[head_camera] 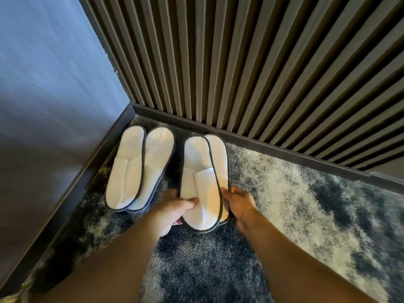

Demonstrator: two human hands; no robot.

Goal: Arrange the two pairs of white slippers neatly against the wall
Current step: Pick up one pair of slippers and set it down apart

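1. Both hands are closing on the second pair of slippers [205, 180], which is lying on the carpet [295, 204] with its far ends reaching toward the skirting board [240, 139] of the slatted wall [240, 62].
2. The left hand [172, 212] is making its grip on the near left edge of that pair, thumb pressing on top and fingers tucked underneath; likely keeping the two overlapped slippers from sliding apart.
3. The right hand [240, 203] is gripping the near right edge, fingertips curling against the dark trim, probably to steer the pair square to the wall.
4. Left of the left grip, just beside it, the first pair of slippers [140, 167] is lying in the corner, one slipper overlapping the other, alongside the plain side wall [54, 84].
5. The two pairs are sitting close but apart, a strip of carpet showing between them.
6. Judgement: the held pair is nearly in place; a small push forward and straightening is remaining.
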